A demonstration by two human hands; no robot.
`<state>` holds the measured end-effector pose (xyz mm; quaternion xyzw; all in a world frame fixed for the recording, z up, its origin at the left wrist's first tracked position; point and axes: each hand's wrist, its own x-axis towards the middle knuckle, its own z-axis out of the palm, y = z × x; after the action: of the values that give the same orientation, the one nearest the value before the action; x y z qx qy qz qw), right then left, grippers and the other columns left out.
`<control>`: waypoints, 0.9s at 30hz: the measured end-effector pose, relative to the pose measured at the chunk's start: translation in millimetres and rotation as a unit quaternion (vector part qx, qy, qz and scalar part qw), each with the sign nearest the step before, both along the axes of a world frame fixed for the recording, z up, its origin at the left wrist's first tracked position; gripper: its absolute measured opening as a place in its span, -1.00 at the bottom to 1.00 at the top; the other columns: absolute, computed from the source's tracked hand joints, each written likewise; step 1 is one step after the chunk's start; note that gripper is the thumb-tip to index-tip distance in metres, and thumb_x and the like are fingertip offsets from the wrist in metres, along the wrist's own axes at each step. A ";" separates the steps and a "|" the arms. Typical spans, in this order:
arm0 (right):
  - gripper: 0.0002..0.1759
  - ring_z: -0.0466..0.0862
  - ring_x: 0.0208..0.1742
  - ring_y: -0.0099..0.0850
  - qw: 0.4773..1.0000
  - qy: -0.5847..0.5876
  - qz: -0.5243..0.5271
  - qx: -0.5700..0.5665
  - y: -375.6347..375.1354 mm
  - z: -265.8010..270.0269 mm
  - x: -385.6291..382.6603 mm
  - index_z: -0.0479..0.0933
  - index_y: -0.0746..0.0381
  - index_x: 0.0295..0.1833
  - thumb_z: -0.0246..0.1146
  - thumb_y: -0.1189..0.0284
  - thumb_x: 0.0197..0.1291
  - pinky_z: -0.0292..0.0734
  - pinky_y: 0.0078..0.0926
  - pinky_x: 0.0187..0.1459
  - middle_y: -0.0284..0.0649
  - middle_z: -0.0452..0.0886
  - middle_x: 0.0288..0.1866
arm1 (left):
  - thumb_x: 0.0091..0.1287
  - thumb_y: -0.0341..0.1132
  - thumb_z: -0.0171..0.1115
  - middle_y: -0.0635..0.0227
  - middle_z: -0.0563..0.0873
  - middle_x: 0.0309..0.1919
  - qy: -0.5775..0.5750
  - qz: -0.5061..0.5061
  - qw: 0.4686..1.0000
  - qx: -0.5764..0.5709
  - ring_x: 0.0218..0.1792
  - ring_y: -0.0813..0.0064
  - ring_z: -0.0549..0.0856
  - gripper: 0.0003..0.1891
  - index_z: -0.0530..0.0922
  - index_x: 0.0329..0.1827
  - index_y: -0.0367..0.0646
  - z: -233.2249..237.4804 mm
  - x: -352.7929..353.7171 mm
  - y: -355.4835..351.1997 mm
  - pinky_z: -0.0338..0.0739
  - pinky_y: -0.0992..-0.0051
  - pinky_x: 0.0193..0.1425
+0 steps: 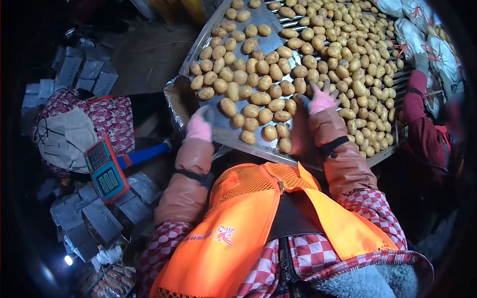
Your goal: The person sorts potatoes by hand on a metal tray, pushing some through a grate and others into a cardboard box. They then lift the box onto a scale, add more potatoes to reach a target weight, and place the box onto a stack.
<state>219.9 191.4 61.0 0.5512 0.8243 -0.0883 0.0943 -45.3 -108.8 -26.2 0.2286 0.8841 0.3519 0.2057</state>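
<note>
Many potatoes lie loose on a sloping metal tray. My right hand, in a pink glove, reaches in among them with its fingers spread, where the tray meets a bed of dark bars. Over the tray's left edge is my left hand, also gloved in pink with greyish fingers. Those fingers are blurred, and I cannot tell whether they are bent or straight. The closest potato lies just to the right of that hand.
More potatoes cover the barred bed. White filled sacks stand beyond it, near another person's sleeve. At left, a person in patterned clothing bends near a red scale display. Stacked grey boxes stand on the floor.
</note>
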 end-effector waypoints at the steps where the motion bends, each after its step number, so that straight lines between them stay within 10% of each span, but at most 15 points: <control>1: -0.22 0.08 0.57 0.18 1.000 0.006 0.008 -0.004 -6.3 2.7 -7.0 0.38 -0.27 0.44 0.34 -0.20 0.10 0.08 0.35 0.43 -0.11 0.06 0.62 | 0.40 -0.25 0.19 -0.01 0.68 0.12 0.048 -0.066 0.995 -0.060 0.14 0.09 0.69 -0.60 0.55 0.30 -0.07 25.1 16.0 29.8 0.54 0.25 0.25; 4: -0.22 0.13 0.53 0.16 0.994 0.092 0.057 -0.003 -14.0 -15.4 -11.0 0.41 -0.18 0.41 0.36 -0.16 0.08 0.16 0.31 0.41 -0.04 0.12 0.58 | 0.36 -0.30 0.12 0.00 0.49 0.30 0.022 -0.037 0.944 -0.327 0.22 -0.08 0.60 -0.44 0.33 0.46 0.18 51.7 51.9 105.6 0.50 0.11 0.33; 10: -0.30 0.33 0.41 0.19 0.962 0.153 0.226 0.003 -44.4 -31.4 4.2 0.43 0.02 0.39 0.34 0.04 0.15 0.38 -0.01 0.34 0.05 0.40 0.40 | 0.28 -0.33 0.26 -0.04 0.50 0.24 0.012 -0.044 0.982 -0.185 0.25 -0.03 0.57 -0.52 0.51 0.30 0.13 15.0 21.4 87.3 0.54 0.16 0.27; 11: -0.39 0.48 0.32 0.07 0.958 0.157 0.191 -0.144 -42.7 -3.6 2.3 0.52 0.14 0.29 0.35 0.11 0.16 0.45 0.01 0.27 0.01 0.48 0.34 | 0.26 -0.31 0.31 -0.04 0.50 0.22 0.008 -0.016 0.989 -0.147 0.23 -0.03 0.57 -0.51 0.51 0.30 0.11 14.7 20.5 83.8 0.54 0.16 0.26; 14: -0.40 0.62 0.19 -0.25 0.825 0.443 -0.006 -0.352 -43.7 2.4 10.8 0.47 0.14 0.38 0.33 0.16 0.29 0.55 -0.34 0.16 -0.09 0.58 0.28 | 0.22 -0.28 0.42 -0.02 0.56 0.17 0.023 -0.004 0.998 0.065 0.19 -0.02 0.60 -0.46 0.51 0.30 0.02 -20.3 29.9 88.8 0.53 0.18 0.26; 17: -0.19 0.59 0.11 -0.34 0.643 0.587 -0.121 -0.476 -49.8 -16.0 -3.1 0.07 0.10 0.62 0.24 0.13 0.37 0.59 -0.44 0.05 -0.07 0.55 0.21 | 0.32 -0.34 0.30 0.08 0.68 0.09 0.019 -0.266 0.945 0.187 0.10 0.09 0.67 -0.52 0.51 0.33 -0.08 58.2 72.7 141.4 0.54 0.28 0.23; 18: -0.27 0.58 -0.02 -0.32 0.491 0.598 -0.281 -0.567 -59.8 16.2 -9.3 0.16 0.19 0.55 0.20 0.16 0.39 0.58 -0.40 -0.06 -0.18 0.54 0.08 | 0.39 -0.28 0.27 0.15 0.72 0.05 0.024 -0.326 0.919 0.219 0.04 0.14 0.70 -0.58 0.54 0.30 -0.10 63.5 74.9 164.0 0.57 0.30 0.20; 23: -0.57 0.58 -0.11 -0.37 0.460 0.663 -0.200 -0.555 -43.7 3.3 26.7 0.42 0.11 0.25 0.22 0.24 0.32 0.55 -0.39 -0.19 -0.25 0.56 -0.05 | 0.34 -0.13 0.27 0.20 0.41 0.44 0.279 -0.512 0.810 -0.062 0.48 0.12 0.33 -0.47 0.47 0.40 0.29 45.8 49.4 222.8 0.22 -0.06 0.46; 27: -0.54 0.62 -0.27 -0.39 0.518 0.662 -0.398 -0.368 -40.3 8.7 122.6 0.50 0.15 0.18 0.33 0.20 0.24 0.56 -0.47 -0.31 -0.21 0.61 -0.10 | 0.33 -0.09 0.24 0.33 0.26 0.54 0.336 -0.487 0.796 -0.132 0.53 0.17 0.24 -0.46 0.43 0.41 0.44 17.9 11.6 202.3 0.08 -0.24 0.49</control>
<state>342.5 151.1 69.7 0.5200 0.2377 -0.7515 -0.3290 -33.7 93.5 -8.3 0.7033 0.7076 -0.0133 0.0675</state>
